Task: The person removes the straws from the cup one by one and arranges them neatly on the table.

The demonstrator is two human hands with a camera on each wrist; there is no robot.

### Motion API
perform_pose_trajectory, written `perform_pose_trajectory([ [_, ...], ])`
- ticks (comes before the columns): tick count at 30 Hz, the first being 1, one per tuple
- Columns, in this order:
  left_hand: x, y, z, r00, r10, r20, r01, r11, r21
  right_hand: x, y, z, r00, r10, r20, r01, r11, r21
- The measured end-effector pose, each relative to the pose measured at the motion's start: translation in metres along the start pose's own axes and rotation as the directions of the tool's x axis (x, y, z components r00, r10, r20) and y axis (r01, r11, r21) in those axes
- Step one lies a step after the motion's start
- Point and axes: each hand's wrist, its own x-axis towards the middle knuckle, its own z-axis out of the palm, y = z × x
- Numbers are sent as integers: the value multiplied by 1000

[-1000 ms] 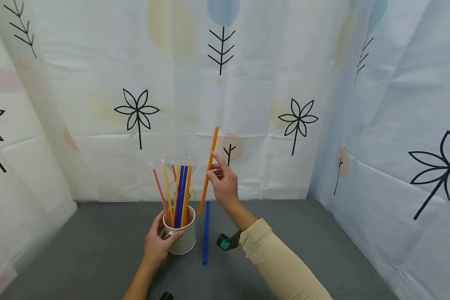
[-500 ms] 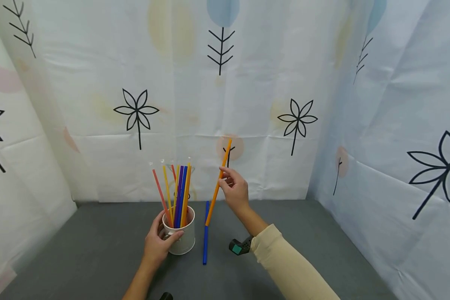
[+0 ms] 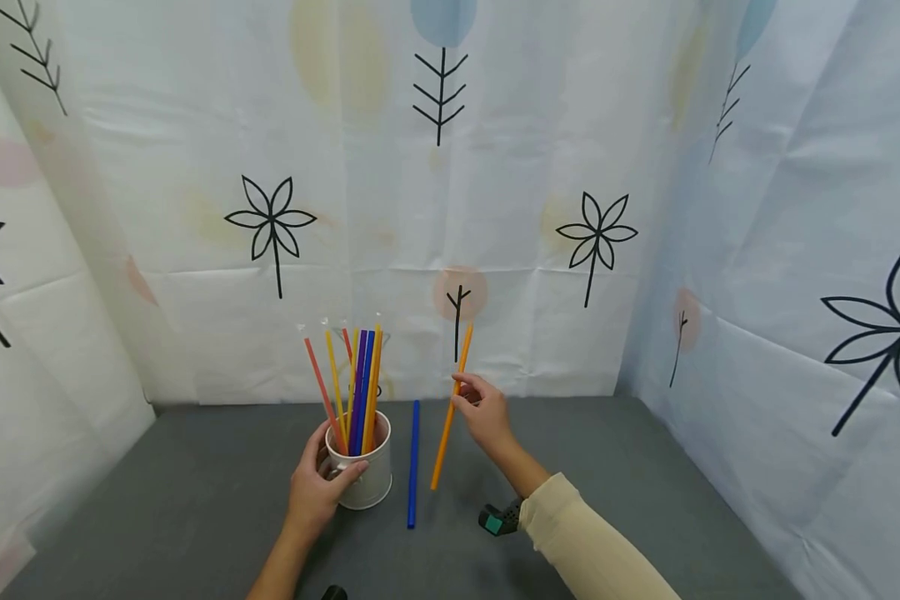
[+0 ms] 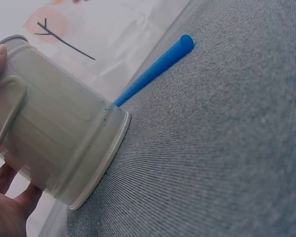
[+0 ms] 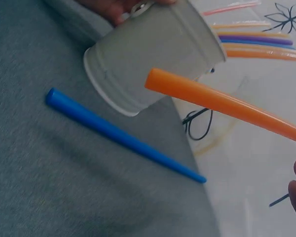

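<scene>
A white metal mug point(image 3: 367, 483) with a handle stands on the grey table, holding several upright straws point(image 3: 358, 392) in red, yellow, purple, blue and orange. My left hand point(image 3: 317, 483) grips the mug round its near left side, thumb by the handle. Between thumb and fingers my right hand point(image 3: 483, 414) pinches an orange straw point(image 3: 442, 450), tilted with its top leaning right. Its lower end hangs over the table, right of a blue straw point(image 3: 412, 475) that lies on the cloth beside the mug. In the right wrist view the orange straw point(image 5: 212, 98) shows a hollow end.
Grey cloth covers the table point(image 3: 195, 500). A white curtain point(image 3: 510, 167) printed with leaves and flowers rises at the back and both sides. A black strap with a green patch point(image 3: 495, 521) sits at my right wrist.
My right hand has moved right and down with the orange straw, from beside the mug across to the far side of the blue straw. The left hand and mug stay put.
</scene>
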Motion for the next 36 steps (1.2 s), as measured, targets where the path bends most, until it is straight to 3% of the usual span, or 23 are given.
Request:
perform_pose_trajectory([
  [7,1,3,-3,1000,9,-5,-9,1000,10,-10,17,3,990,60,129,-42,990,-138],
  [10,0,7,-4,1000,-1,5,1,1000,10,-15,26,6,979,91,183,-63,986,-153],
  [18,-11,44,-5,1000,-1,20,0,1000,20,-28,47,17,956,157,249,-126,983,-136],
  [22,-13,50,-5,1000,-9,15,9,1000,19,-31,52,21,955,166,247,-137,982,-130],
  [26,-12,44,-6,1000,-23,18,22,1000,11,-33,55,25,954,178,242,-150,980,-128],
  [33,-3,9,-3,1000,-23,9,23,1000,-8,-35,61,31,954,204,219,-177,975,-134],
  [36,-2,3,-2,1000,0,6,1,1000,-15,-35,63,34,952,226,207,-198,969,-146],
])
